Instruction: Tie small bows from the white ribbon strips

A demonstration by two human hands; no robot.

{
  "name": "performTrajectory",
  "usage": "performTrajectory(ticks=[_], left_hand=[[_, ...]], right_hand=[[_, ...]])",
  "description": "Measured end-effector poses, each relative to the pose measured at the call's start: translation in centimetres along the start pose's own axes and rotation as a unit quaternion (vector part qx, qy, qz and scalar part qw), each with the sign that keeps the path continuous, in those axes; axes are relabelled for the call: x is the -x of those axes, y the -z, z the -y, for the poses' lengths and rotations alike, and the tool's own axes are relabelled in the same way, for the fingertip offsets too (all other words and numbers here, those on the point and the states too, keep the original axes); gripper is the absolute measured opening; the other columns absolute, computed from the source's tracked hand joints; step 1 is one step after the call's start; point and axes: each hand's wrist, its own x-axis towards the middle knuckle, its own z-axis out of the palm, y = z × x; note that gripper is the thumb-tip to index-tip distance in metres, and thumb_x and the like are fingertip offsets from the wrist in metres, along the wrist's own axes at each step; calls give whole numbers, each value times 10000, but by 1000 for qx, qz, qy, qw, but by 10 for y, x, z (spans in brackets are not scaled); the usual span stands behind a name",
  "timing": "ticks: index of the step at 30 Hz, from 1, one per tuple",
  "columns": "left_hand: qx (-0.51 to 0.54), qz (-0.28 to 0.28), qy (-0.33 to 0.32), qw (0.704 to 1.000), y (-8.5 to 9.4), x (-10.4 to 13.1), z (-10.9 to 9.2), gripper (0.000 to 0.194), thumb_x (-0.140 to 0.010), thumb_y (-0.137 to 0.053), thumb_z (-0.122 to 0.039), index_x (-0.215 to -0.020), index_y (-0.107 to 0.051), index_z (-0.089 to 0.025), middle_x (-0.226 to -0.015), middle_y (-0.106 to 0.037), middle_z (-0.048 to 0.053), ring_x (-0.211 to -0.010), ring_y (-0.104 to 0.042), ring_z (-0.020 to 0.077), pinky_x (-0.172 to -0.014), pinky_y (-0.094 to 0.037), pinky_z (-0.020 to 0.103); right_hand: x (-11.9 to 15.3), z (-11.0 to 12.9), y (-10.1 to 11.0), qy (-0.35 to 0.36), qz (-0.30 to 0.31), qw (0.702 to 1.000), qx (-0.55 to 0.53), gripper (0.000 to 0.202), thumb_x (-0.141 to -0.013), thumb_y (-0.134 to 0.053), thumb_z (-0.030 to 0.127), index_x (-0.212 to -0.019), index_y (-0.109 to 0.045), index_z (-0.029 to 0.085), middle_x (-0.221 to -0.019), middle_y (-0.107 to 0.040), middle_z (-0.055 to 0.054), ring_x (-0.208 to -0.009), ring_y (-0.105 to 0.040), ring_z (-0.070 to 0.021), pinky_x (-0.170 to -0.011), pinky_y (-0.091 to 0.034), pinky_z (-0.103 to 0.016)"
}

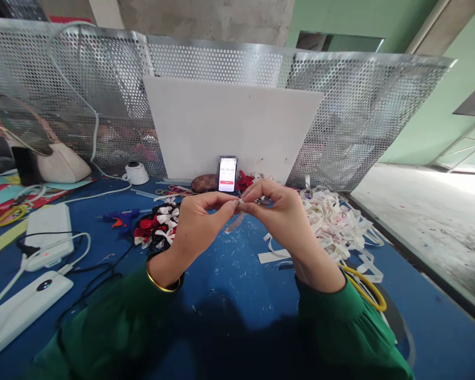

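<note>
My left hand (200, 219) and my right hand (275, 214) meet in front of me above the blue table. Thumb and fingertips of each are pinched on a small piece of whitish ribbon (234, 224), whose sheer tail hangs below them. Most of the piece is hidden by my fingers. Left of my left hand lies a pile of red, black and white ribbon bows (156, 227). To the right, beyond my right wrist, spreads a loose heap of white ribbon strips (332, 216).
A phone (227, 175) showing a timer leans before a white board (237, 126). Beside the bows is a blue glue gun (121, 217). At left are a power strip (49, 232), a power bank (27, 311) and cables. A yellow ring (366, 287) lies by my right sleeve.
</note>
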Motion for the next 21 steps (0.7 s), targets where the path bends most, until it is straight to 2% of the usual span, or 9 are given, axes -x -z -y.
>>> performTrajectory(ticks=[7, 10, 14, 18, 21], left_hand=[[-43, -14, -36, 998, 3, 1, -3, 107, -807, -684, -180, -768, -781, -204, -743, -757, 0, -695, -683, 147, -656, -531, 247], [17, -7, -18, 1000, 3, 1, -1, 91, -830, -701, -223, -806, -788, -207, -749, -755, 2, -687, -680, 140, -658, -536, 245], [98, 13, 10, 995, 0, 1, 1, 124, -842, -727, -308, -825, -788, -202, -742, -751, 14, -693, -678, 147, -683, -550, 263], [103, 12, 28, 994, -1, 2, 3, 125, -790, -782, -319, -834, -795, -203, -772, -759, 26, -703, -674, 156, -674, -545, 268], [95, 7, 28, 995, -1, 2, 5, 122, -774, -794, -313, -828, -796, -204, -792, -762, 28, -717, -674, 159, -675, -538, 267]], right_hand=[[-1, 4, 1, -59, 17, 997, -41, 106, -765, -752, 220, -710, -665, 195, -767, -699, -7, -784, -636, -165, -741, -493, -325], [0, 4, 2, -56, 18, 997, -51, 85, -792, -727, 232, -735, -678, 193, -776, -698, -8, -794, -637, -163, -745, -493, -322], [0, -2, 1, -66, -12, 992, -106, 70, -818, -712, 257, -795, -699, 193, -806, -703, -16, -779, -638, -155, -725, -505, -314], [0, -5, 0, -76, -27, 990, -116, 75, -816, -712, 266, -797, -703, 193, -793, -700, -14, -755, -632, -149, -707, -506, -306], [0, -1, -1, -69, -27, 994, -79, 67, -821, -687, 244, -781, -698, 191, -777, -692, -12, -746, -621, -148, -700, -493, -305]])
